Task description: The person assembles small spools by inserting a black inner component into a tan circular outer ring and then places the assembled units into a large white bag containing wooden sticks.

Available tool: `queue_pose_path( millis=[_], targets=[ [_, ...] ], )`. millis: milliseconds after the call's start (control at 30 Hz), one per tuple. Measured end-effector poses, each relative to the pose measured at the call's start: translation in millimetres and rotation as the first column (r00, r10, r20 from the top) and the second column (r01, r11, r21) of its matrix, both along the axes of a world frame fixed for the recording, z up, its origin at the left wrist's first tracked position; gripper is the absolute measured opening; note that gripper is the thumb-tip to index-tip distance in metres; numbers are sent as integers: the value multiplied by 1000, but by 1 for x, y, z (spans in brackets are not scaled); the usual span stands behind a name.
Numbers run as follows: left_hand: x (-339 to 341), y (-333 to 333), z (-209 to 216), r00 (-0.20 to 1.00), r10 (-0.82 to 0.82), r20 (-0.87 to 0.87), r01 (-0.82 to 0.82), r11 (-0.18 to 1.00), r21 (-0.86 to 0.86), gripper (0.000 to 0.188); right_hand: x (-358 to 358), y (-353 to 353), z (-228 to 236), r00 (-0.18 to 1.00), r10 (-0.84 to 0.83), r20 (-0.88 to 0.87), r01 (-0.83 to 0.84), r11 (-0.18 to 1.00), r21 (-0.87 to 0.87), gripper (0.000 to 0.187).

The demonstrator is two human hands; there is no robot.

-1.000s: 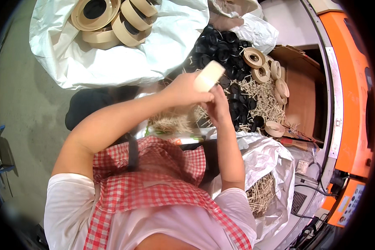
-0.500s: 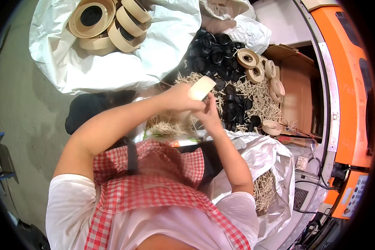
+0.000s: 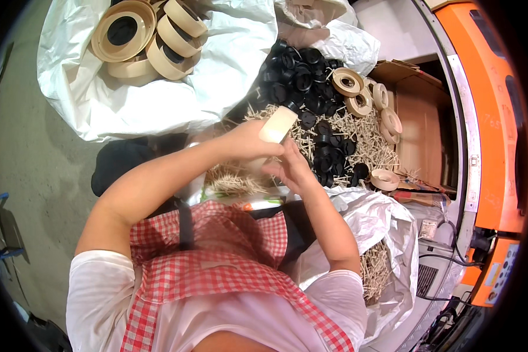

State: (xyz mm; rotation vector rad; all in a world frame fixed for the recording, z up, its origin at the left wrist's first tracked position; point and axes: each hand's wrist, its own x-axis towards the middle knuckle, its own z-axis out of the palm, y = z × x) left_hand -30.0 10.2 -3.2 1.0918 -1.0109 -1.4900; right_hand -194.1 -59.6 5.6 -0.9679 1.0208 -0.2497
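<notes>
My left hand point(image 3: 249, 141) grips a cream-coloured plastic ring point(image 3: 278, 124), held edge-on above a heap of thin pale sticks point(image 3: 364, 138). My right hand point(image 3: 287, 167) is just below and to the right of it, fingers curled toward the ring's lower side; what it holds, if anything, I cannot tell. Beyond the hands lies a pile of black round caps point(image 3: 302, 76) mixed into the sticks.
A white sack point(image 3: 100, 94) at upper left carries several large cream rings point(image 3: 146, 35). More small cream rings point(image 3: 364, 97) lie beside an open cardboard box point(image 3: 419, 123). An orange machine point(image 3: 487, 117) stands right. A sack with sticks point(image 3: 378, 276) sits lower right.
Both hands have come down and slightly nearer me with the cream ring. The ring has tilted, now more edge-on.
</notes>
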Motion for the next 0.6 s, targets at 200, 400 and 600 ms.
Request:
queue_pose_path(
  millis=[200, 400, 600],
  targets=[
    [2, -8, -18, 993, -37, -115, 60, 978, 200, 47, -8, -1, -2, 729, 401, -554, -469, -296, -832, 65],
    [-1, 0, 3, 996, 34, 80, -37, 999, 35, 44, -4, 3, -4, 970, 232, -70, -235, 835, -497, 58],
    [-2, -2, -3, 924, 28, 382, 17, 994, -112, 42, 3, 10, 0, 985, -44, 165, 26, 994, 108, 50]
  ],
)
